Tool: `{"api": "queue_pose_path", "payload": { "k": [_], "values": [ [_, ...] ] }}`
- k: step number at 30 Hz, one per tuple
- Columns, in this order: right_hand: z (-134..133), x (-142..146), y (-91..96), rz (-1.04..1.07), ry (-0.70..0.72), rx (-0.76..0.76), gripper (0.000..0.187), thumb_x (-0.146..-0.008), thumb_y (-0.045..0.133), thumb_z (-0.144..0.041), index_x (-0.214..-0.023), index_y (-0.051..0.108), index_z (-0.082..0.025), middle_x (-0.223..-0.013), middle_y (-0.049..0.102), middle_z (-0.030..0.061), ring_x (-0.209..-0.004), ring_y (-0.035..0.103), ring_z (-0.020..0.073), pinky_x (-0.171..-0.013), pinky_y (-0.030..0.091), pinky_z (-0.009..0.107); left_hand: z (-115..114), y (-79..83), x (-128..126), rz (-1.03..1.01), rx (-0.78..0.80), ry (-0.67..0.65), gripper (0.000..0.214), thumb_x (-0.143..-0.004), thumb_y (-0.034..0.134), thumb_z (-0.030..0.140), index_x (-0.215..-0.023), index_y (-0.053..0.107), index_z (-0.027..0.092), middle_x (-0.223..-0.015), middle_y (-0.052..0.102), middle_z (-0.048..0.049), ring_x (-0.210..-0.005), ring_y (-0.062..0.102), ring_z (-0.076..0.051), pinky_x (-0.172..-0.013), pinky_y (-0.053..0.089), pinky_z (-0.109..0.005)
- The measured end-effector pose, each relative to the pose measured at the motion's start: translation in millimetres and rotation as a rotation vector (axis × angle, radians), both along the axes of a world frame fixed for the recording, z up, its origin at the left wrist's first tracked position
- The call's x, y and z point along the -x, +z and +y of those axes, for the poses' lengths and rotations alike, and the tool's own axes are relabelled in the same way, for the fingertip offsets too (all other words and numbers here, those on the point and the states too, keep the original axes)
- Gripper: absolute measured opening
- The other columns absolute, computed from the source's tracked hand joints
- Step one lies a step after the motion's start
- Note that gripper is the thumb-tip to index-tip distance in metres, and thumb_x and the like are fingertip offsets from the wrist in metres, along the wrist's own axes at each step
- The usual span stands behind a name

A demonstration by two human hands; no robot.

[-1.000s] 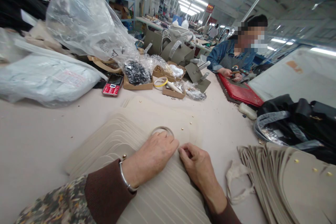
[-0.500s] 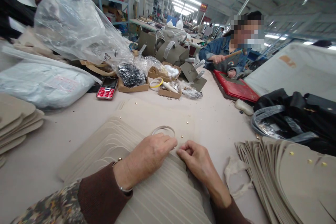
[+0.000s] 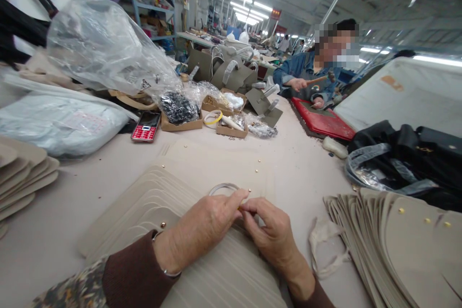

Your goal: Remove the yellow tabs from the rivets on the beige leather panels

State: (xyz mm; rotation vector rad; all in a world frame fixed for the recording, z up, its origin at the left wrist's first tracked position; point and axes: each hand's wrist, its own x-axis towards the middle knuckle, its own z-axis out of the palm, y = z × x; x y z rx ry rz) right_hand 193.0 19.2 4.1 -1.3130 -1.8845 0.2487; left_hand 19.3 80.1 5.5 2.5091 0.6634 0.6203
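My left hand [image 3: 204, 226] is closed around a thin pale ring that looks like a narrow tape roll [image 3: 223, 186]; its lower part is hidden behind the fingers. My right hand [image 3: 270, 228] pinches close against the left fingertips, where a tiny yellow bit shows, but what it grips is too small to make out. Both hands are over a fanned stack of beige leather-like panels [image 3: 122, 216]. Beyond them lies a beige panel [image 3: 212, 161] with several small gold studs along its edges.
Further beige panels are piled at left [image 3: 25, 173] and right [image 3: 404, 250]. A red-keyed phone [image 3: 145, 127], small cardboard boxes [image 3: 182, 124] and plastic bags [image 3: 104, 43] stand behind. Black bags [image 3: 411, 159] lie at right. Across the table a co-worker [image 3: 306, 70] holds a hammer over a red board [image 3: 321, 120].
My hands have come together, the right fingers now meeting the left fingertips. The ring sits slightly lower. The view has shifted a little; the co-worker's hammer remains raised.
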Motion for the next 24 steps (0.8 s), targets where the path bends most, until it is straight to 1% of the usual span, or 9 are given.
{"api": "queue_pose_path", "payload": {
  "k": [2,5,7,10,13,16,18,20,24],
  "values": [
    [-0.4,0.8,-1.6,-0.047,-0.048,-0.056,0.015,-0.082,0.052,-0.008,-0.078,0.063,-0.017,-0.067,0.065,0.0025,-0.059,0.060,0.0130,-0.058,0.046,0.023,0.7,1.0,-0.7,0.007,0.020,-0.012,0.031,-0.093,0.047,0.012,-0.123,0.041,0.019,-0.093,0.066,-0.0035,-0.082,0.065,-0.019,-0.069,0.051,-0.029],
    [-1.8,2.0,-2.4,-0.085,-0.125,-0.109,0.016,-0.079,0.051,-0.007,-0.072,0.061,-0.018,-0.061,0.063,0.0006,-0.053,0.057,0.0115,-0.054,0.044,0.021,2.9,1.4,-1.6,-0.003,0.043,-0.015,0.009,-0.096,0.044,0.014,-0.100,0.050,0.019,-0.082,0.061,-0.0001,-0.074,0.060,-0.016,-0.065,0.045,-0.026],
    [-3.0,3.8,-1.9,-0.077,-0.151,-0.101,0.016,-0.077,0.052,-0.008,-0.072,0.063,-0.018,-0.060,0.063,0.0004,-0.053,0.058,0.0116,-0.055,0.044,0.021,4.2,1.6,-1.9,-0.016,0.034,0.000,0.011,-0.096,0.043,0.014,-0.090,0.051,0.019,-0.078,0.058,0.0009,-0.071,0.057,-0.015,-0.063,0.042,-0.026],
    [-3.5,9.1,0.4,0.092,-0.211,0.067,0.012,-0.078,0.055,-0.014,-0.071,0.065,-0.017,-0.059,0.063,0.0006,-0.050,0.057,0.0115,-0.052,0.045,0.022,4.2,3.1,-2.1,-0.041,-0.034,0.024,0.016,-0.094,0.042,0.011,-0.083,0.050,0.018,-0.073,0.054,0.0012,-0.065,0.053,-0.014,-0.059,0.039,-0.026],
    [0.5,11.8,1.9,0.464,-0.291,0.386,0.015,-0.079,0.059,-0.027,-0.068,0.063,-0.016,-0.051,0.061,-0.0011,-0.043,0.054,0.0106,-0.044,0.044,0.021,0.5,4.9,-2.8,-0.093,-0.145,0.034,0.020,-0.094,0.038,0.010,-0.080,0.049,0.018,-0.070,0.051,0.0007,-0.062,0.049,-0.015,-0.056,0.036,-0.027],
    [10.2,2.8,0.1,0.756,-0.363,0.540,0.023,-0.072,0.067,-0.037,-0.065,0.061,-0.016,-0.046,0.057,-0.0035,-0.039,0.052,0.0095,-0.041,0.045,0.020,-4.0,4.0,-4.8,-0.120,-0.219,0.022,0.020,-0.094,0.036,0.010,-0.083,0.049,0.018,-0.071,0.051,0.0003,-0.063,0.048,-0.015,-0.056,0.037,-0.027],
    [18.1,-8.8,-2.7,0.831,-0.406,0.595,0.029,-0.066,0.073,-0.041,-0.066,0.062,-0.015,-0.047,0.058,-0.0035,-0.038,0.053,0.0090,-0.040,0.046,0.020,-4.8,1.8,-6.5,-0.046,-0.242,0.048,0.018,-0.095,0.038,0.011,-0.083,0.050,0.018,-0.072,0.052,0.0001,-0.064,0.049,-0.016,-0.058,0.039,-0.027],
    [25.5,-20.1,-6.2,0.834,-0.418,0.645,0.034,-0.061,0.077,-0.044,-0.069,0.064,-0.013,-0.050,0.060,-0.0024,-0.039,0.055,0.0091,-0.042,0.047,0.019,-3.4,-0.3,-8.1,0.109,-0.245,0.101,0.016,-0.094,0.043,0.011,-0.082,0.050,0.019,-0.074,0.055,-0.0008,-0.067,0.051,-0.018,-0.060,0.042,-0.029],
    [34.6,-29.0,-13.8,0.733,-0.401,0.656,0.036,-0.064,0.075,-0.047,-0.069,0.065,-0.013,-0.051,0.061,-0.0016,-0.042,0.057,0.0097,-0.045,0.050,0.020,0.9,0.9,-10.4,0.390,-0.184,0.129,0.011,-0.091,0.048,0.009,-0.086,0.053,0.018,-0.083,0.060,-0.0034,-0.077,0.055,-0.023,-0.068,0.047,-0.035]
  ]
}}
